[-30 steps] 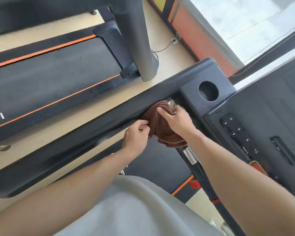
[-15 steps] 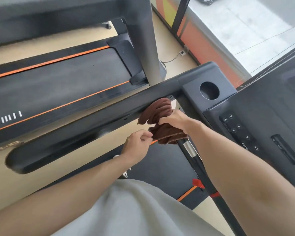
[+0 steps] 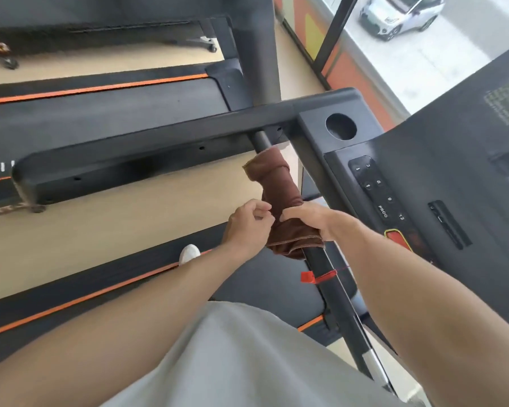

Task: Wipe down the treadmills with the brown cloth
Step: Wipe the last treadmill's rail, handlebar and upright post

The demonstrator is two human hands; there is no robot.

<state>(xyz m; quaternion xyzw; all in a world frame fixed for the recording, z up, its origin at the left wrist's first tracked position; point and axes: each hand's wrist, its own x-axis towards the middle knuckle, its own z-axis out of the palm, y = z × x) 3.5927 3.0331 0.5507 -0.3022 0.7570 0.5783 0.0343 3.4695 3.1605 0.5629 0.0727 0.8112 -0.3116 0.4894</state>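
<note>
The brown cloth (image 3: 279, 183) is wrapped lengthwise around the black crossbar (image 3: 326, 268) of the treadmill in front of me. My right hand (image 3: 309, 221) grips the cloth and bar from above, near the cloth's lower end. My left hand (image 3: 249, 226) pinches the cloth's left edge beside it. The treadmill's black side handrail (image 3: 130, 155) runs off to the left, and the console (image 3: 423, 183) with its buttons sits to the right.
A second treadmill belt (image 3: 100, 113) with orange stripes lies to the left, its grey upright post (image 3: 256, 48) rising behind the handrail. A red safety clip (image 3: 307, 277) hangs on the bar below the cloth. My white shoe (image 3: 189, 254) stands on the belt. A window is at the upper right.
Both hands and the cloth slid down the bar from its joint with the handrail toward me. The cloth went from a bunch to a long wrap around the bar.
</note>
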